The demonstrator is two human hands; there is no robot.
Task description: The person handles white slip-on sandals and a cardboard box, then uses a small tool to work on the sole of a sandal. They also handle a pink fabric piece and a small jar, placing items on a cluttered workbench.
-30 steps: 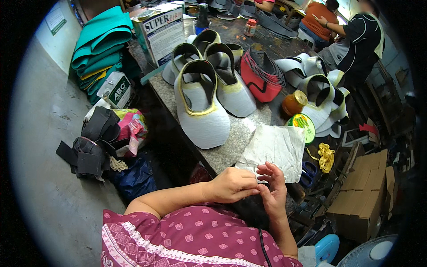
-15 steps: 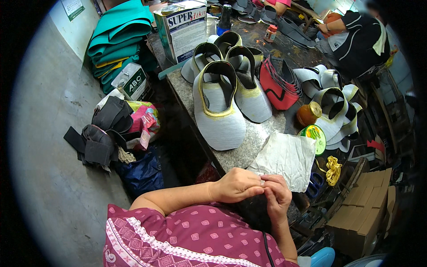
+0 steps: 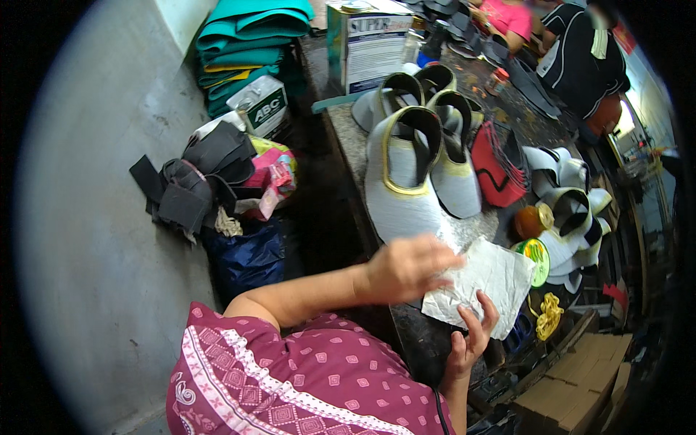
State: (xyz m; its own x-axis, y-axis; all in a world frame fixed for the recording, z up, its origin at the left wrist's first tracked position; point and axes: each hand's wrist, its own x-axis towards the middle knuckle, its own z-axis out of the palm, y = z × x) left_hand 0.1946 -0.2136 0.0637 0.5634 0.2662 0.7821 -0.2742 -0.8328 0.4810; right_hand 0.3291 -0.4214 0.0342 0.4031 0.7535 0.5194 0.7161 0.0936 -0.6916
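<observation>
My left hand (image 3: pixel 409 270), smeared by motion, is over the table's near edge beside a wrinkled white cloth (image 3: pixel 489 279); whether it holds anything cannot be made out. At the near edge of the cloth, my right hand (image 3: pixel 475 337) is raised with curved fingers apart and nothing visible in them. Just beyond the left hand stand several grey shoe uppers with yellowish rims, the nearest grey upper (image 3: pixel 401 181) pointing toward me. A stack of red upper pieces (image 3: pixel 496 170) lies to their right.
Jars (image 3: pixel 529 221), a round green-lidded tub (image 3: pixel 535 259), yellow cord (image 3: pixel 549 317) and more grey uppers (image 3: pixel 569 217) are on the right. A large tin (image 3: pixel 370 54) stands behind. Dark scraps (image 3: pixel 192 174) are piled left, below green sheets (image 3: pixel 250 43). Two people are at the far side.
My hands, together before, have parted. The left has risen toward the shoe uppers; the right has dropped slightly and opened. The whole view has shifted, with the table things appearing farther right.
</observation>
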